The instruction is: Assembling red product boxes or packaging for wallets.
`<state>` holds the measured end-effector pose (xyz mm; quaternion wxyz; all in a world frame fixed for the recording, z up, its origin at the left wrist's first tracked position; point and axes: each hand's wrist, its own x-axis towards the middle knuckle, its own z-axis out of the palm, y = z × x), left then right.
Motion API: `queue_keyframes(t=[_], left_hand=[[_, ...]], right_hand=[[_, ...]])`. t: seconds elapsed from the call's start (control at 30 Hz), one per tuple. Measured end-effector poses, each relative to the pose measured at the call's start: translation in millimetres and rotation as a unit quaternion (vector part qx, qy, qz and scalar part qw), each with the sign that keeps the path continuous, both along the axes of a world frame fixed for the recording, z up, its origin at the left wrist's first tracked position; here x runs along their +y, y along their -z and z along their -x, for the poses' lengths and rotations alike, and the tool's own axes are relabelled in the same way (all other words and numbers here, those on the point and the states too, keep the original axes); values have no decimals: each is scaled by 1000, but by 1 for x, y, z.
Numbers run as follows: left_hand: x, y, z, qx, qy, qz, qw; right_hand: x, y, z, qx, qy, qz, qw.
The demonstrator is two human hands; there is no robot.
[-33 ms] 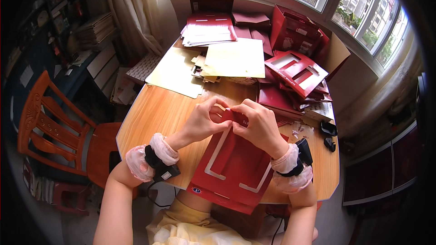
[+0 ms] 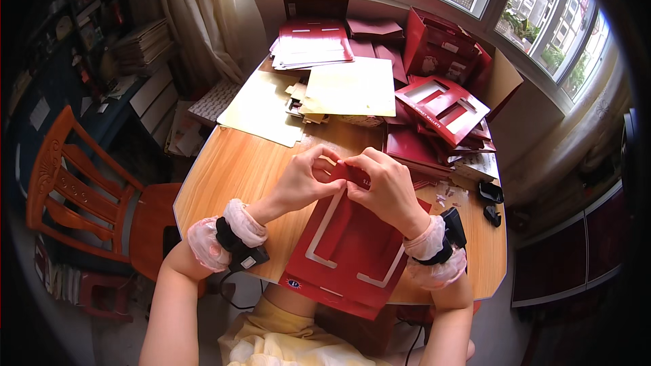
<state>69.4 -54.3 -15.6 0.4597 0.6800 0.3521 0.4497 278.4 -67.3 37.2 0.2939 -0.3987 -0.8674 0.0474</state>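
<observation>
Before me a flat red cardboard piece (image 2: 349,247) lies tilted on the wooden table, its near end past the front edge. Pale strips with bent ends run along both of its sides. At its far end my left hand (image 2: 308,177) and my right hand (image 2: 385,186) meet, thumbs and forefingers pinched. A tiny pale bit (image 2: 340,162) shows between the forefinger tips; what it is I cannot make out. My right fingers grip the edge of the cardboard. Both wrists wear pale puffy cuffs with black straps.
Red boxes (image 2: 444,51) and folded red cardboard pile up at the back right. Pale yellow sheets (image 2: 352,88) lie at the back middle. Scraps (image 2: 445,195) and small black objects (image 2: 491,193) sit at the right edge. A wooden chair (image 2: 88,190) stands at left.
</observation>
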Motion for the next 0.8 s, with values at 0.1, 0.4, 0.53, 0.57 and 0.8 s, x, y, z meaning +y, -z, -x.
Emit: queue_keyframes(t=[0.1,0.4,0.53,0.57,0.8], left_hand=[[3,3,1,-44,29,40,998],[15,14,7,-235,219,234,918],[13,12,7,-184,197,140,953],[12,10,7,-185,199,140,952],[10,9,5,-162,193,86,964]], right_hand=[[-3,-1,4,-2,3,-50,999],[-7,-7,4,16,-21,-78,997],[-11,-10,7,34,-33,-77,996],[-11,-10,6,30,-32,-81,996],[-8,-4,4,-2,-38,-123,992]])
